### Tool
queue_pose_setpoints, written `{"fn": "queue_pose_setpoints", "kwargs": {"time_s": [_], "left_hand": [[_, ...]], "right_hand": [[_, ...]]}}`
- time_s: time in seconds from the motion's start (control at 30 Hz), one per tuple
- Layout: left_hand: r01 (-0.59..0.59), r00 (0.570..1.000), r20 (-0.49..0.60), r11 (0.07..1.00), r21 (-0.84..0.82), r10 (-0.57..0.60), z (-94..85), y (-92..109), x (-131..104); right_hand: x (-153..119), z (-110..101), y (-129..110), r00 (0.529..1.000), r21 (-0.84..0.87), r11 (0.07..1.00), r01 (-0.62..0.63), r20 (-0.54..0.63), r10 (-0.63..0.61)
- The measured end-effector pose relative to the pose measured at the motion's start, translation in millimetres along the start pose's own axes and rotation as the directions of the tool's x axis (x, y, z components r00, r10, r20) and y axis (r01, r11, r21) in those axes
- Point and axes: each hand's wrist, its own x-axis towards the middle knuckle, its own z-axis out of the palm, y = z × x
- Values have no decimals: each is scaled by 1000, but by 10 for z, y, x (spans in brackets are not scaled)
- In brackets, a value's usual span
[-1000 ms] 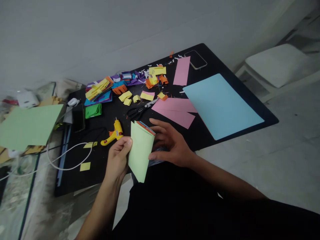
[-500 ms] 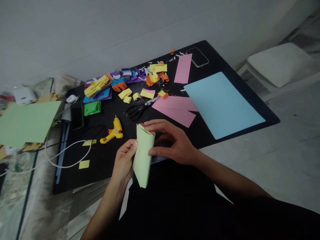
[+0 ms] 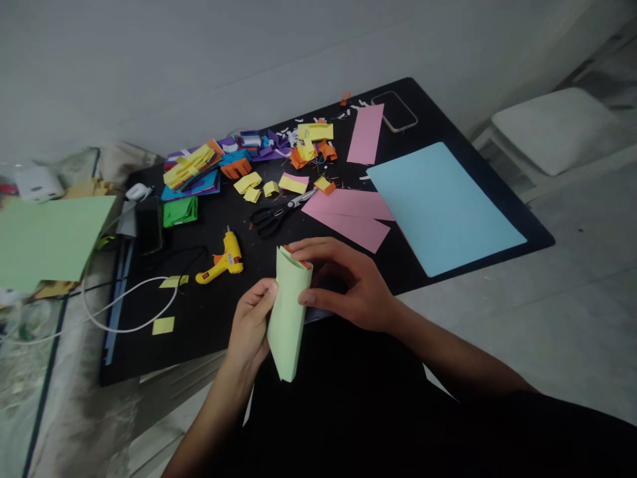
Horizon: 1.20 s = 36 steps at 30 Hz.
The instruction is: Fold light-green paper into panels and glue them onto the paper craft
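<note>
Above my lap, in front of the table's near edge, I hold a folded light green paper (image 3: 287,312) with orange pieces showing inside its upper end. My left hand (image 3: 253,318) pinches its left edge, thumb on the near face. My right hand (image 3: 355,285) curls round its upper right side, with the thumb on the green face and fingertips at the top opening. Some right fingers are hidden behind the thumb and paper. Just beyond the hands lie black-handled scissors (image 3: 276,216) and a yellow glue gun (image 3: 226,257).
Light blue paper (image 3: 442,206) and pink strips (image 3: 365,136) cover the table's right part. Colourful folded paper pieces (image 3: 194,166) and scraps lie along the back. A phone (image 3: 395,111) sits at the far corner. A white cable (image 3: 119,328) loops at the left, near green sheets (image 3: 50,232).
The folded paper and both hands appear slightly further right in view, while the table's left side shifts a little left. The grip of both hands looks the same.
</note>
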Motion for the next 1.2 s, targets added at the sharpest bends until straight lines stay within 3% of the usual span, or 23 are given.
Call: {"fn": "queue_pose_setpoints", "kwargs": {"time_s": [0.27,0.53,0.63,0.73,0.87,0.97,1.07,1.2], "left_hand": [[93,995,28,992,-87,-91,23,-134,-44],[52,999,-3,994,-91,-52,16,-168,-37],[-11,999,-42,998,-63,9,24,-147,-26],[-136,981,-149,990,-41,128,43,-142,3],[-316,900,-287,945,88,328,44,-220,59],[-359,856,-308,906,226,415,24,-318,101],[-342,867,-283,903,260,410,10,-364,143],[-272,925,-195,925,264,327,8,-302,214]], "right_hand": [[3,74,-81,997,-12,999,-35,-70,34],[22,90,-89,995,7,997,-76,-58,76],[14,122,-52,989,62,991,-117,-89,122],[-15,185,32,953,153,970,-189,-210,219],[-44,235,214,897,151,957,-248,-339,285],[-22,204,384,875,82,954,-288,-383,297],[50,113,559,860,26,937,-348,-390,330],[237,-76,750,867,-98,904,-415,-343,361]]}}
